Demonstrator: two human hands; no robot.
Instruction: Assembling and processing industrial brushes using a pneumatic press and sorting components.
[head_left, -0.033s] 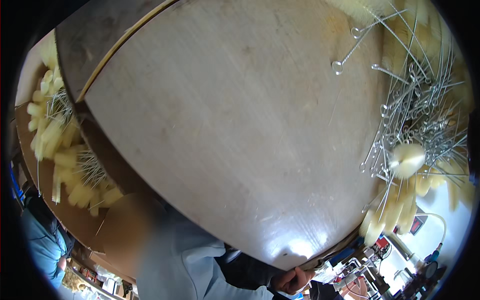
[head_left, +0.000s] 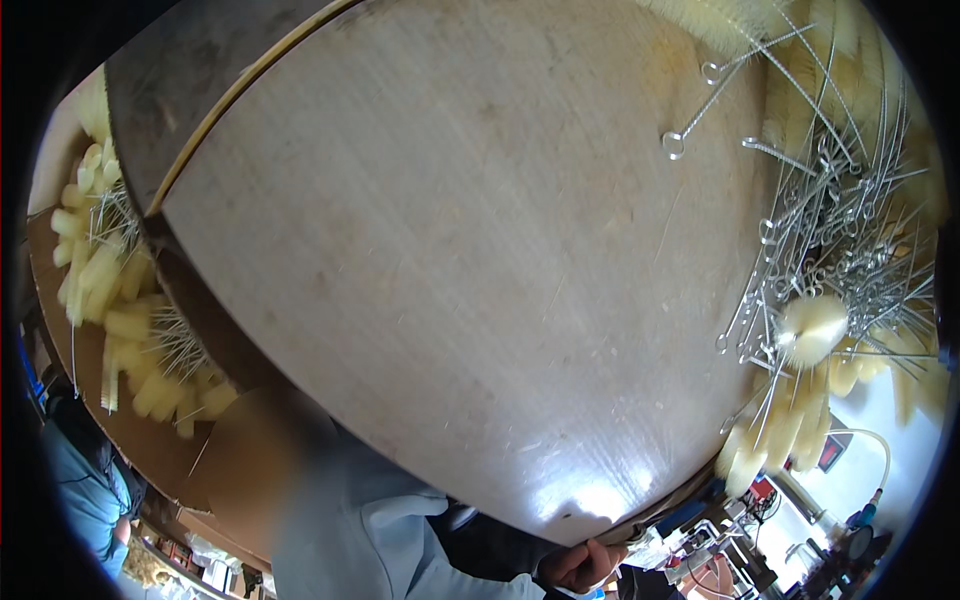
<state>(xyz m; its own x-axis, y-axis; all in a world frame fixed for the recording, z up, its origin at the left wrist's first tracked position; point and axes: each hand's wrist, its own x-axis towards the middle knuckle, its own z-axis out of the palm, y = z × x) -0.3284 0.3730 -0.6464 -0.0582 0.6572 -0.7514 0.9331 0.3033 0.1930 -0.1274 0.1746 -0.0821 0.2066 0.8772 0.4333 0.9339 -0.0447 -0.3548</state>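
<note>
So one hand (head_left: 585, 565) curls at the wooden tabletop's (head_left: 450, 280) near edge, holding nothing I can make out; brush pile (head_left: 830, 290) sits far right, wire stems splayed every way.

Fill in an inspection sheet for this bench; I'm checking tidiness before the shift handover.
Surface: round wooden tabletop, scratched, with glare near its lower rim.
Job's things: pile of yellow bottle brushes with looped twisted-wire handles at the right edge of the table; one handle loop juts out towards the middle.
Clutter: cardboard box at the left, holding more yellow brushes.
Hands: one hand in a dark sleeve, fingers curled, at the table's lower rim; cannot tell whose.
Cables: pale hose arcing at the lower right.
Surroundings: person in a grey top below the table; another in blue at the left; crowded shop floor at the lower right.
</note>
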